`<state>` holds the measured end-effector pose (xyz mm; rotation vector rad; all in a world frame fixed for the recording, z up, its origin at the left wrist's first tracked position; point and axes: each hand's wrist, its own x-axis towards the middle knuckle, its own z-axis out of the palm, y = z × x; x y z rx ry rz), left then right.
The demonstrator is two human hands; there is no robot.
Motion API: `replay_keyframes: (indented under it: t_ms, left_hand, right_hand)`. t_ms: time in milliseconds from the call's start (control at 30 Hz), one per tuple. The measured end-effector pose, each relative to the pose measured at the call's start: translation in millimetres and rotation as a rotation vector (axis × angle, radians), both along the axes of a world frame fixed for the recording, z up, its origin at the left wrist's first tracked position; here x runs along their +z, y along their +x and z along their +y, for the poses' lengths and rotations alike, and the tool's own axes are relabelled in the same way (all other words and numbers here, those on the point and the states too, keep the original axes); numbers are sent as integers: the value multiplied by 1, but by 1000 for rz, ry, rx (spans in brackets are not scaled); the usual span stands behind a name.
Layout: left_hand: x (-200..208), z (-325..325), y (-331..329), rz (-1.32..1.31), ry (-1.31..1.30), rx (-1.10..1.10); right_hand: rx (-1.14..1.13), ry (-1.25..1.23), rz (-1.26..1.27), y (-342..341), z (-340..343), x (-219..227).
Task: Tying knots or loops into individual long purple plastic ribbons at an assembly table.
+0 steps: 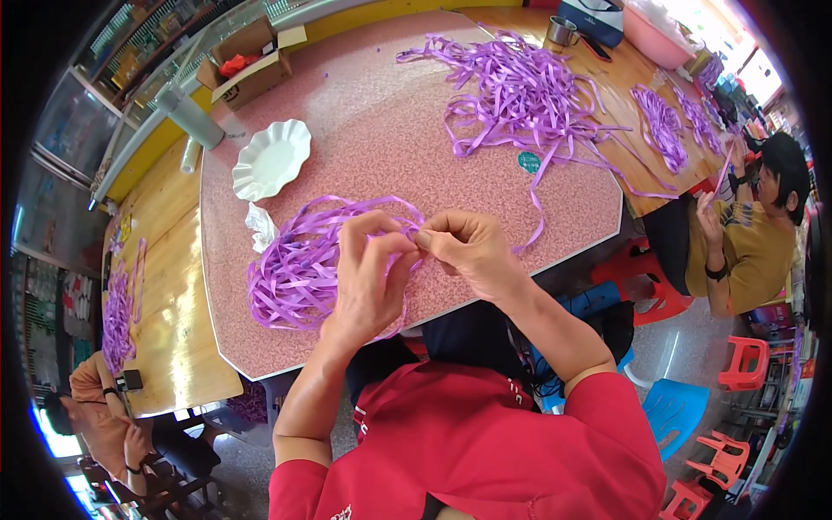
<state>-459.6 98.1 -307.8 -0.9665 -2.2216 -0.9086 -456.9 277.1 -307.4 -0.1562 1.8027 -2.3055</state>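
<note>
My left hand (371, 273) and my right hand (475, 250) meet above the front part of the pink speckled table (381, 113). Thumbs and fingers of both are pinched together at the edge of a purple ribbon (407, 208) loop; the exact spot they grip is partly hidden by the fingertips. Beside and beneath my left hand lies a looped bundle of purple ribbons (290, 277). A larger tangled heap of purple ribbons (520, 95) sits at the far right of the table. One loose strand (539, 212) trails from it toward my right wrist.
A white scalloped plate (273, 160), crumpled tissue (258, 227), grey-green bottle (189, 117) and open cardboard box (251, 74) stand at the left. A metal mug (562, 32) is at the back right. Two people (750, 225) sit at wooden side tables, one on each side.
</note>
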Motion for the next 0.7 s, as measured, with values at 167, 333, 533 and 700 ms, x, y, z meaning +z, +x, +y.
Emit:
replay_keyframes:
  t_ms: [167, 333, 533, 700]
  left_hand:
    - [-15, 12, 9, -668, 729, -227]
    - [6, 11, 11, -1334, 1215, -507]
    - [5, 6, 12, -1384, 1297, -490]
    - [2, 17, 22, -1118, 1214, -344]
  right_hand:
    - [-72, -208, 87, 8, -14, 0]
    - [-351, 362, 1044, -2, -7, -4]
    - [-368, 563, 1299, -9, 3, 0]
    - [-381, 575, 1271, -9, 3, -1]
